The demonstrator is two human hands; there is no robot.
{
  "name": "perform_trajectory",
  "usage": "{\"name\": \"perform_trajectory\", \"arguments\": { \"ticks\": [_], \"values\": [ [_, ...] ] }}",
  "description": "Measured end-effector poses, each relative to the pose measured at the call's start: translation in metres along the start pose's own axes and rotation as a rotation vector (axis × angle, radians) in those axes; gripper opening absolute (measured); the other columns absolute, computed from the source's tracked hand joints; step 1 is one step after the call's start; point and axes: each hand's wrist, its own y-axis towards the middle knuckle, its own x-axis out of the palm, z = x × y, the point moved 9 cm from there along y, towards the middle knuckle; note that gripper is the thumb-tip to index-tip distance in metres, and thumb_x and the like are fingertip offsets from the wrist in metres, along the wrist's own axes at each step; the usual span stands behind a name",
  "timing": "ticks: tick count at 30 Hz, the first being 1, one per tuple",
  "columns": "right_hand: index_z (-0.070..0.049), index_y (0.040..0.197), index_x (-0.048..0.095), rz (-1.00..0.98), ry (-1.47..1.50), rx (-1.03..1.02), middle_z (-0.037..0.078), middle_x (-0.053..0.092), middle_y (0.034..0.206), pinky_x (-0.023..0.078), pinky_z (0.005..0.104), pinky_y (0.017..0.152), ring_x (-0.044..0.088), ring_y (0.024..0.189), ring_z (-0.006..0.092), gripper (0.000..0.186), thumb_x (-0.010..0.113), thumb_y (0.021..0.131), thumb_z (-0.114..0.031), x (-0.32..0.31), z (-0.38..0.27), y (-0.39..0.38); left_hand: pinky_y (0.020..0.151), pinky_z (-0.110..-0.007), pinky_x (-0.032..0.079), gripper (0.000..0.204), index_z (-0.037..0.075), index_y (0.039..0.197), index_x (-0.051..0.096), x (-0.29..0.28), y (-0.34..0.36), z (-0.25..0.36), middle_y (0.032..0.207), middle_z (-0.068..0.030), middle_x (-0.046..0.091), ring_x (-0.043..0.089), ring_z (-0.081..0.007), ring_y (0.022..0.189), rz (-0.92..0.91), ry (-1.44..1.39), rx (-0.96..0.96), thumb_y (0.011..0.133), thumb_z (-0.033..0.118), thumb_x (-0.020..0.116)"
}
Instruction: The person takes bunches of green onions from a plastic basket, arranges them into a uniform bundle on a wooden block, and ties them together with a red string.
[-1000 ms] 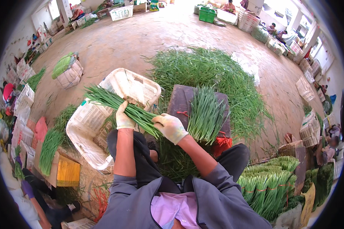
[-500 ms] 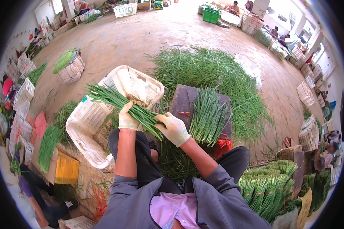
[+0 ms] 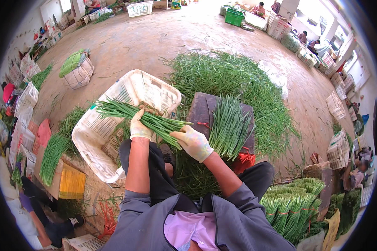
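A loose bunch of long green chives (image 3: 122, 112) lies slantwise across my gloved left hand (image 3: 140, 125), whose fingers are wrapped round its middle. Its cut ends reach my gloved right hand (image 3: 192, 142), which pinches a few stalks there. Both hands are over the near right edge of a white plastic crate (image 3: 97, 159). To the right, a second pile of chives (image 3: 229, 125) rests on a dark board-like stand (image 3: 200, 109), with a red tie on the board and a clump of red ties (image 3: 244, 162) hanging at its near corner.
A wide heap of loose green leaves (image 3: 226, 75) covers the floor beyond the stand. Tied bunches of chives (image 3: 293, 201) stand upright at lower right. A yellow-sided box (image 3: 72, 183) with chives is at left, near another person's shoe (image 3: 77, 221). Other people sit along the walls.
My right hand has shifted slightly right and down, and the stalk ends near it have fanned apart. My left hand keeps its hold in nearly the same place.
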Motion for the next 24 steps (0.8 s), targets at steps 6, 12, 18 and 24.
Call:
{"name": "perform_trajectory", "arguments": {
  "ticks": [6, 12, 18, 24],
  "values": [
    [-0.012, 0.095, 0.071, -0.257, 0.015, -0.073, 0.009, 0.061, 0.089, 0.053, 0.0404, 0.074, 0.064, 0.088, 0.032, 0.014, 0.067, 0.084, -0.019, 0.037, 0.028, -0.033, 0.079, -0.047, 0.051, 0.007, 0.008, 0.099, 0.061, -0.023, 0.005, 0.001, 0.086, -0.0058, 0.062, 0.061, -0.0256, 0.08, 0.198, 0.056, -0.021, 0.093, 0.011, 0.059],
    [-0.009, 0.106, 0.072, -1.184, -0.154, 0.261, 0.018, 0.071, 0.104, 0.054, 0.043, 0.085, 0.068, 0.098, 0.0349, 0.039, 0.075, 0.076, -0.034, 0.111, 0.072, -0.114, 0.078, -0.044, 0.051, 0.01, 0.006, 0.095, 0.059, -0.04, 0.018, 0.019, 0.083, -0.0062, 0.062, 0.06, -0.0238, 0.079, 0.194, -0.09, 0.093, 0.097, 0.014, 0.054],
    [0.0, 0.119, 0.062, 0.032, 0.498, 0.397, 0.024, 0.067, 0.109, 0.05, 0.0406, 0.087, 0.065, 0.101, 0.0326, 0.048, 0.072, 0.086, -0.034, 0.092, 0.037, -0.01, 0.084, -0.052, 0.05, 0.01, 0.008, 0.095, 0.061, -0.01, 0.006, -0.016, 0.088, -0.0096, 0.064, 0.06, -0.0312, 0.082, 0.125, -0.027, 0.094, 0.092, 0.017, 0.06],
    [-0.003, 0.098, 0.071, -0.24, 0.59, 0.378, 0.01, 0.07, 0.082, 0.052, 0.0313, 0.068, 0.067, 0.07, 0.0161, 0.023, 0.062, 0.095, -0.024, 0.115, 0.058, -0.049, 0.082, -0.05, 0.051, 0.01, 0.01, 0.1, 0.063, -0.014, 0.005, -0.003, 0.09, -0.0071, 0.064, 0.061, -0.0272, 0.083, 0.08, -0.024, 0.109, 0.091, 0.014, 0.06]
  ]
}}
